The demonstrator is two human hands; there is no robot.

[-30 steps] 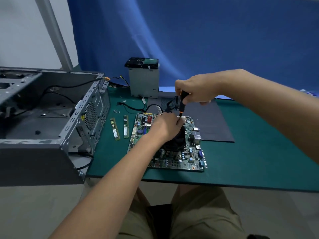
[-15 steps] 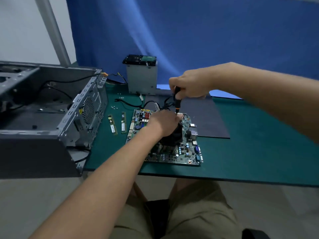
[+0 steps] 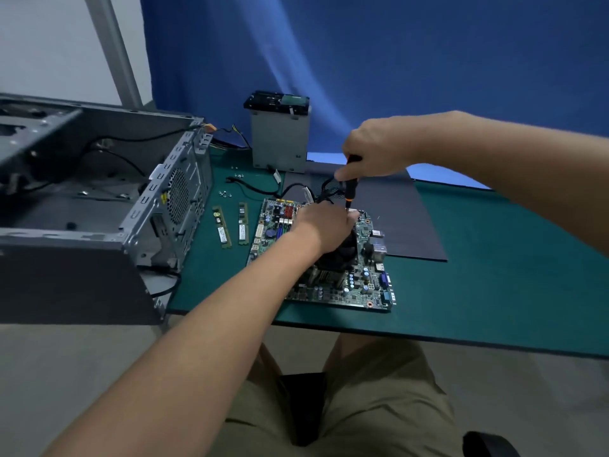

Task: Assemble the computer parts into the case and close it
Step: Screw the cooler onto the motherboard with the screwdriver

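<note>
At frame centre, the right hand (image 3: 375,150) is gripping the screwdriver (image 3: 351,189) upright over the motherboard (image 3: 365,282); the left hand (image 3: 324,227) is resting on its cooler (image 3: 346,248), grip impossible to tell; the open case (image 3: 99,206) is lying at left.

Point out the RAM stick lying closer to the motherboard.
The right-hand RAM stick, lying just left of the motherboard; the other stick lies slanted, nearer the open case.

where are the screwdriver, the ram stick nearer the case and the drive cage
screwdriver (image 3: 351,189), head view, on its black-and-orange handle
ram stick nearer the case (image 3: 221,227), head view, middle of the stick
drive cage (image 3: 280,141), head view, its grey front wall
</note>
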